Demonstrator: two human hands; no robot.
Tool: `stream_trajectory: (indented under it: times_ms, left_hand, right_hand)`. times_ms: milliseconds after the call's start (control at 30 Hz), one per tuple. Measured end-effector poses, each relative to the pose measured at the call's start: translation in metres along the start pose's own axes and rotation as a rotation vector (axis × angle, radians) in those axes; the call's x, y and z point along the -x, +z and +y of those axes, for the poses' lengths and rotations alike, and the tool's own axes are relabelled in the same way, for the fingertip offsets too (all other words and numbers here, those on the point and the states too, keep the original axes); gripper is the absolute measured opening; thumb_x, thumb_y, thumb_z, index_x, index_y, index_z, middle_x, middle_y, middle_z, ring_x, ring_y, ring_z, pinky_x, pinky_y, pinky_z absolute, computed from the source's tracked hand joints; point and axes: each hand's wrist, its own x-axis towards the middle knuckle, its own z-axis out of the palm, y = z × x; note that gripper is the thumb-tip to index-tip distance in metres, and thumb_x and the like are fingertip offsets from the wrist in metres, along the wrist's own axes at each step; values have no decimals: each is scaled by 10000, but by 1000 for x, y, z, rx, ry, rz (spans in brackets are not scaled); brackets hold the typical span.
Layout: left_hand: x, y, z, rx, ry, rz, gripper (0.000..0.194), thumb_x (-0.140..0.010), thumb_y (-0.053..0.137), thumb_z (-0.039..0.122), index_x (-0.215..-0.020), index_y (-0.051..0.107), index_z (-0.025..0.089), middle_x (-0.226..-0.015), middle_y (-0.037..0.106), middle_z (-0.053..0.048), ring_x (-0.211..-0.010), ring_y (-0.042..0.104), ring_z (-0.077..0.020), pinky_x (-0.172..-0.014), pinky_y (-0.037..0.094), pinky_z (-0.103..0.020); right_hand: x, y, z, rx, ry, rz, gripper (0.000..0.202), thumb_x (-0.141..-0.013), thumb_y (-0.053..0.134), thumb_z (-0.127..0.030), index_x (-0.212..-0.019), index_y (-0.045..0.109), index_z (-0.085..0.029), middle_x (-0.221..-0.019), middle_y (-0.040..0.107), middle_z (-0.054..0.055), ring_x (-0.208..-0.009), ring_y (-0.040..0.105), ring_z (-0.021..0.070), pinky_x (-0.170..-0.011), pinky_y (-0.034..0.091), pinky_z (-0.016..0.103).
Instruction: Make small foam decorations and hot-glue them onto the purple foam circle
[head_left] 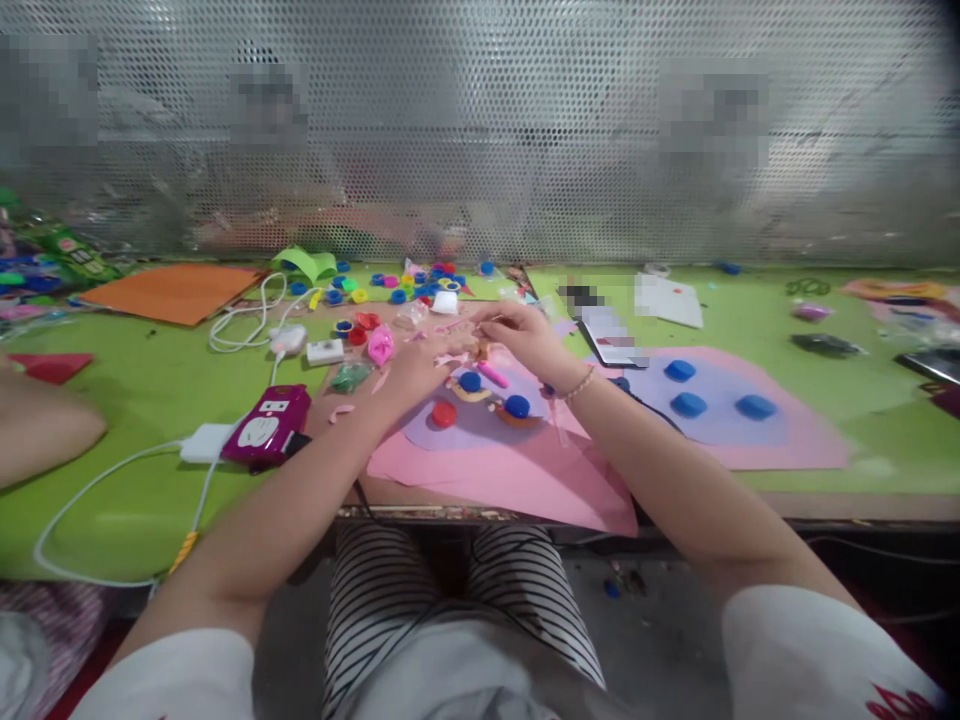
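Note:
My left hand [427, 362] is over the middle of the table, its fingers bent together around something small that I cannot make out. Facing it, my right hand [519, 330] pinches with thumb and forefinger; what sits in the pinch is too small to name. Thin pink scraps lie around the fingertips. Just below the hands are a bright pink stick [493, 375], a blue round cap [470, 382], a second blue cap [517, 406] and a red cap [444, 413]. These rest on a purple sheet [420, 432] over a pink sheet [510, 485].
Several coloured rings and caps [398, 297] lie at the back. Left are a purple device [270, 425], white cables and an orange sheet [176, 293]. A phone [611, 335] and another purple sheet [716, 380] with blue caps [688, 404] lie right. A perforated metal panel [480, 130] stands behind.

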Motion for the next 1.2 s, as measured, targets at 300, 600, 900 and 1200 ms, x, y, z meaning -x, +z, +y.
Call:
stream_trajectory:
  times_ms: [300,600,900,1200]
  left_hand:
    - [2,-3,0,-163,102,53,209,-750,639,266,-938,710,209,-995,690,-73,-863,612,-201,-824,457,-334]
    - [5,-1,6,-99,61,31,282,-703,640,195,-984,658,207,-1041,651,-63,-844,581,-174,-794,449,-308]
    - [3,0,3,-217,76,-3,285,-729,620,220,-1013,643,204,-1027,666,-65,-882,601,-190,-822,465,-334]
    - [4,-1,9,-226,2,-5,244,-734,607,218,-972,641,179,-945,658,-58,-797,600,-170,-682,476,-292]
  right_hand:
    - [-4,-14,20,88,109,81,128,-714,636,-236,-807,669,-155,-710,634,13,-636,545,124,-625,447,275]
    - [0,-9,35,430,-157,-35,163,-779,515,-105,-832,665,-137,-838,645,76,-801,586,168,-785,467,321]
    - [1,-6,46,466,-204,-240,273,-808,425,-49,-828,684,-133,-843,633,80,-807,581,153,-772,464,276]
    - [-8,1,60,140,102,51,208,-776,481,-61,-740,664,-156,-759,677,42,-667,595,133,-665,505,277]
